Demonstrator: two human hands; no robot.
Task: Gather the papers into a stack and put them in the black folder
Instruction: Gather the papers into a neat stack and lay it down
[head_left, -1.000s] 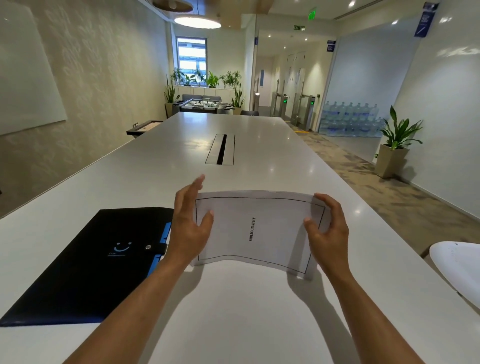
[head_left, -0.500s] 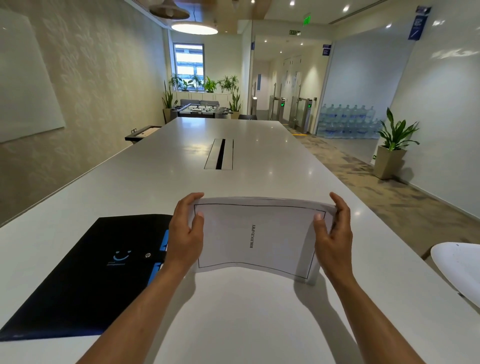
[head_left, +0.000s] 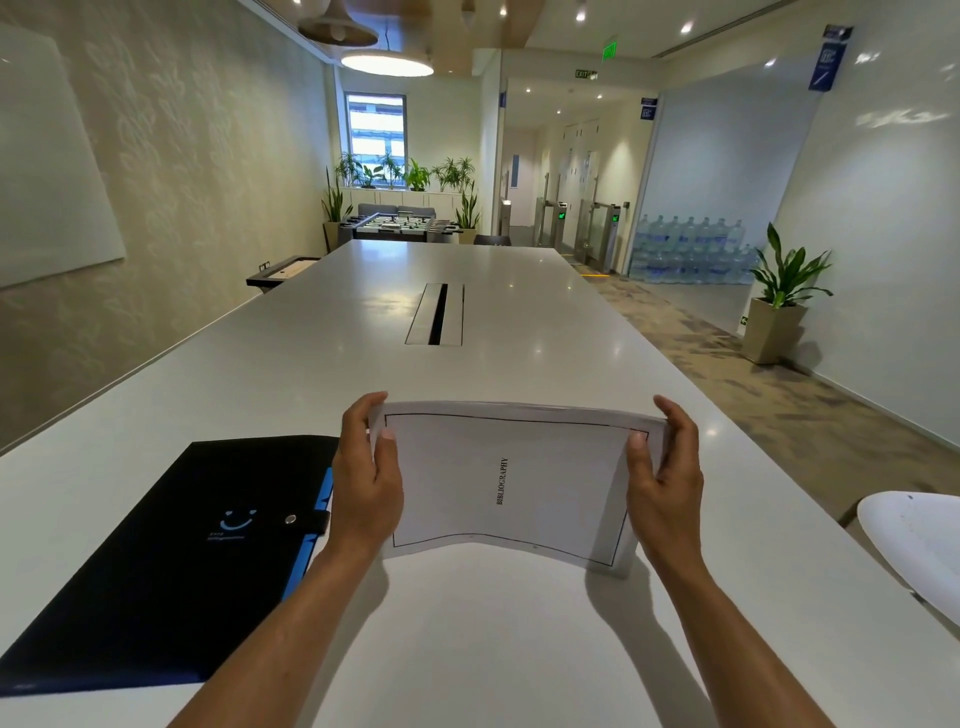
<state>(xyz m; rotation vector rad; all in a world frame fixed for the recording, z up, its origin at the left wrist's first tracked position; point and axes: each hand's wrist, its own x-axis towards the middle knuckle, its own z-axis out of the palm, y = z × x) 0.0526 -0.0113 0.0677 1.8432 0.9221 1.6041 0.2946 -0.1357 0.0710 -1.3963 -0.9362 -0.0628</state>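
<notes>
A stack of white papers (head_left: 511, 483) is held up in front of me, tilted, its lower edge resting on the white table (head_left: 519, 322). The top sheet has a black border and the word BIBLIOGRAPHY. My left hand (head_left: 366, 478) grips the stack's left edge, thumb on the front. The right edge is gripped the same way by my right hand (head_left: 665, 478). The sheet bows slightly between them. A black folder (head_left: 171, 556) with a blue edge and a snap strap lies closed on the table, just left of my left hand.
A cable slot (head_left: 435, 314) is set into the middle of the long table. A white chair (head_left: 914, 545) sits at the table's right edge. A potted plant (head_left: 779, 306) stands on the floor to the right.
My fingers have closed around both side edges of the papers. The stack has been tipped up from lying nearly flat to standing on its lower edge.
</notes>
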